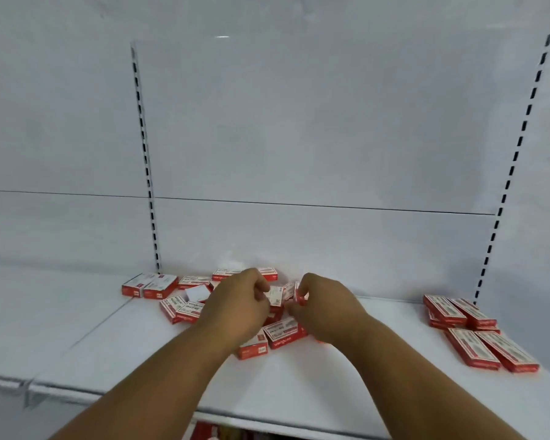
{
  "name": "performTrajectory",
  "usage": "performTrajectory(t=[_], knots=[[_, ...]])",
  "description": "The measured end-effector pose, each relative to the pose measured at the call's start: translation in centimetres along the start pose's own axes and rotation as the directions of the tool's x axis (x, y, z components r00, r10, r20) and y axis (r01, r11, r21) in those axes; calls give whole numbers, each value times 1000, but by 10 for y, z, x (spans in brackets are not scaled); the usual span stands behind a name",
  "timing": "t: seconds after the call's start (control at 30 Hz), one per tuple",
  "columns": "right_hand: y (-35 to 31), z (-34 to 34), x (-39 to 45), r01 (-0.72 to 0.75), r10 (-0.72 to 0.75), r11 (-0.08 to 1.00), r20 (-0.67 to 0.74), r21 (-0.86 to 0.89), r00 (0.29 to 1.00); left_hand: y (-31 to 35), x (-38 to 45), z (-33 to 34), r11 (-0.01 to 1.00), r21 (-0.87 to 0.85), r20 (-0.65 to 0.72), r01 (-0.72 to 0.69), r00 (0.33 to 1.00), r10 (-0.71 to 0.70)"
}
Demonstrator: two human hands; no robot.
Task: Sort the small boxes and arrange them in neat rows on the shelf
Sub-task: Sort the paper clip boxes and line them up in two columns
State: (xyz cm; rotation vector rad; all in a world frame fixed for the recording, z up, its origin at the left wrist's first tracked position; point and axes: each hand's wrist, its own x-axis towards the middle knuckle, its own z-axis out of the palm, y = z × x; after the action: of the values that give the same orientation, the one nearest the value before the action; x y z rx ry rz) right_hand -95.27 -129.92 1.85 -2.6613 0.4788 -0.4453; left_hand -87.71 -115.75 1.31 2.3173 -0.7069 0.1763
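Our left hand (242, 301) pinches a small red-and-white box (275, 296); our right hand (323, 304) pinches another box (300, 293), above the jumbled pile (188, 308) on the white shelf (299, 382); stacked boxes (477, 331) sit well apart, rightward.

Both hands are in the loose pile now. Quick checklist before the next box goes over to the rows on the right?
1. Left hand holds a box: ok, pinched at its edge.
2. Right hand holds a box: ok, fingers curled on it.
3. Loose pile sorted: not ok, boxes lie at mixed angles.
4. Arranged group neat: ok, parallel and touching.
5. Bare shelf between pile and group: ok.
6. Labels facing the same way: cannot tell, blurred.
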Motion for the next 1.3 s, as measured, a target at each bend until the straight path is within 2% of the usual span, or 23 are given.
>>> performTrajectory(t=[0.07, 0.13, 0.2, 0.27, 0.37, 0.4, 0.43, 0.53, 0.6, 0.7, 0.77, 0.83, 0.97, 1.07, 1.13, 1.17, 1.23, 1.27, 1.3], knots=[[-6, 9, -2, -81, 83, 996, -51, 45, 995, -6, 1, -1, 991, -133, 72, 23, 997, -14], [-9, 11, -6, -168, 196, 971, -162, 173, 967, -4, 0, -3, 923, -362, 162, 133, 984, -78], [-12, 11, -10, -154, 247, 938, -286, 310, 926, 0, 0, -7, 778, -568, 264, 268, 955, -136], [-19, 11, -16, -65, 211, 919, -346, 389, 914, 1, -1, -8, 625, -696, 364, 355, 924, -119], [-30, 16, -25, 48, 62, 922, -269, 385, 961, 3, -2, -9, 279, -829, 486, 484, 871, -69], [-32, 19, -27, 59, 51, 906, -245, 419, 968, 2, -2, -8, 224, -845, 480, 485, 874, -78], [-32, 21, -27, 54, 77, 876, -249, 479, 965, 0, -1, -6, 235, -857, 447, 458, 889, -104], [-27, 17, -17, -8, 250, 807, -329, 591, 911, -6, 1, -3, 456, -827, 247, 329, 941, -231], [-28, 16, -2, -92, 253, 883, -301, 461, 919, -9, 2, -8, 534, -807, 129, 251, 958, -256], [-45, 31, 22, -150, 163, 983, -131, 107, 978, -16, 3, -16, 607, -775, 15, 176, 965, -261], [-54, 46, 31, -159, 156, 985, -46, -67, 987, -24, 3, -15, 640, -755, -34, 146, 965, -260], [-58, 54, 36, -207, 204, 970, -36, -127, 978, -29, 1, -12, 610, -782, -49, 129, 963, -267], [-46, 58, 39, -276, 276, 961, -36, -12, 961, -37, -1, -8, 604, -793, -85, 82, 966, -243], [-45, 50, 37, -280, 304, 937, -95, 207, 948, -43, 3, -7, 589, -799, -45, 118, 966, -253], [-47, 48, 35, -230, 340, 854, -166, 467, 926, -45, 5, -7, 573, -807, -19, 144, 963, -269], [-48, 46, 34, -196, 369, 752, -156, 629, 916, -45, 6, -7, 560, -814, -7, 155, 961, -276], [-50, 42, 32, -138, 381, 443, -47, 886, 923, -47, 7, -6, 562, -811, -5, 162, 959, -284], [-51, 40, 30, -149, 365, 315, 25, 937, 931, -48, 8, -6, 569, -807, -8, 161, 959, -282], [-51, 39, 29, -172, 331, 238, 87, 956, 939, -48, 8, -5, 577, -802, -13, 157, 960, -279]])
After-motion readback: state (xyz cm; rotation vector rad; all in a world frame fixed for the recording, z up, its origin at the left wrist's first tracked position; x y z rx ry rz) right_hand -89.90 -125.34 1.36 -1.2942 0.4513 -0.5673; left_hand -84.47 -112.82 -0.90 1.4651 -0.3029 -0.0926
